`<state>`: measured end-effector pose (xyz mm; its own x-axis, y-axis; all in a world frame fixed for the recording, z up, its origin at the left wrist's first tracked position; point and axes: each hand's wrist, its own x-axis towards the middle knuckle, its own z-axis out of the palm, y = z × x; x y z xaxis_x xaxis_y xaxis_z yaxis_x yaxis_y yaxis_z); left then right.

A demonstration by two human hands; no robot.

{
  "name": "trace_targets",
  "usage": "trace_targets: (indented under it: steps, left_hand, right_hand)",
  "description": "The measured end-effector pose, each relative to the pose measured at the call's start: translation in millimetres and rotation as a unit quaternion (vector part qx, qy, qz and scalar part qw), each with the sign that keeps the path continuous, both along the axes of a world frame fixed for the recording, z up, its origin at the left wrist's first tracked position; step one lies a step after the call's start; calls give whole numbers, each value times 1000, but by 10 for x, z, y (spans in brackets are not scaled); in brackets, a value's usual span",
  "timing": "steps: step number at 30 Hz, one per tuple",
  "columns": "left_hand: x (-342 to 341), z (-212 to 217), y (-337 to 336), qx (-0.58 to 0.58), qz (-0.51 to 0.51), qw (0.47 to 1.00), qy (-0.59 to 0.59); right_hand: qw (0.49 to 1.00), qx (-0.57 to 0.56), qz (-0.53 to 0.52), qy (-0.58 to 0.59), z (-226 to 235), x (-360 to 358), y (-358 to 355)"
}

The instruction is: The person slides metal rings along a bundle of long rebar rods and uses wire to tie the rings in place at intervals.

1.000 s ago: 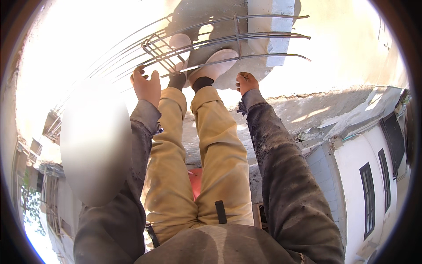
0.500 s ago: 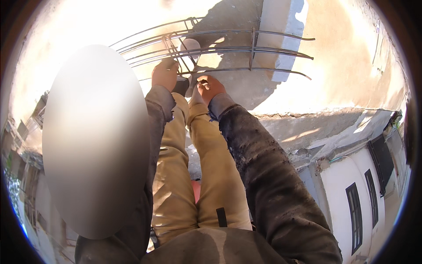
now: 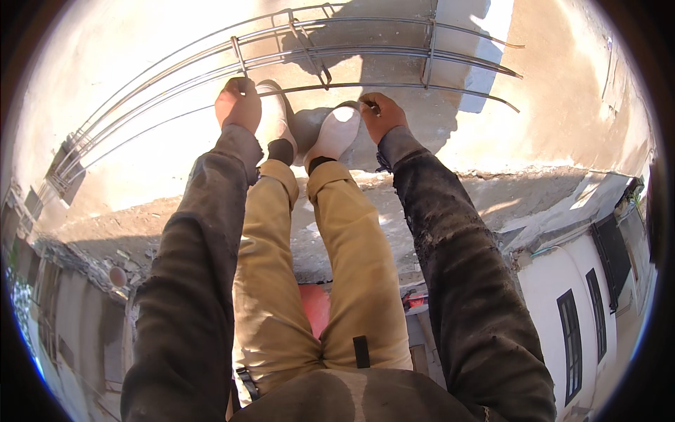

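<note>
A long rebar cage (image 3: pixel 394 51) of thin steel bars lies across the concrete surface beyond my shoes. My left hand (image 3: pixel 239 105) is closed around the lower end of a stirrup (image 3: pixel 239 56), where it meets the nearest bar. Another stirrup (image 3: pixel 309 50) slants across the bars to its right, and a further stirrup (image 3: pixel 429 53) crosses near the right end. My right hand (image 3: pixel 384 116) is at the near side of the nearest bar, its fingers curled into a pinch. Something small and pale shows between those fingers, too small to name.
My light shoes (image 3: pixel 337 126) stand between my hands, close to the nearest bar. A rough concrete edge (image 3: pixel 492 186) runs behind my feet, with a drop below it. A white building with dark windows (image 3: pixel 568 344) is at the lower right. A pale column-like strip (image 3: pixel 485 70) lies beneath the cage's right end.
My hands have moved apart, the left one leftward and the right one rightward. Two stirrups that were bunched together now stand apart. The cage sits higher in view, and both shoes show.
</note>
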<state>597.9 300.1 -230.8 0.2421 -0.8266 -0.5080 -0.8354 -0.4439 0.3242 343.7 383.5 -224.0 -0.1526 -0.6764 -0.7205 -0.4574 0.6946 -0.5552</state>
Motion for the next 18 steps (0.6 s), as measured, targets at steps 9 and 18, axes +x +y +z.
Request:
trace_targets:
  steps: [9,18]
  left_hand:
    - [870,77,-145,-27,16,998,-50]
    - [1757,103,-161,2,25,1000,-15]
  right_hand:
    - [974,-104,27,201,43,1005,-667]
    - [985,-30,11,169,-10,1217,-758]
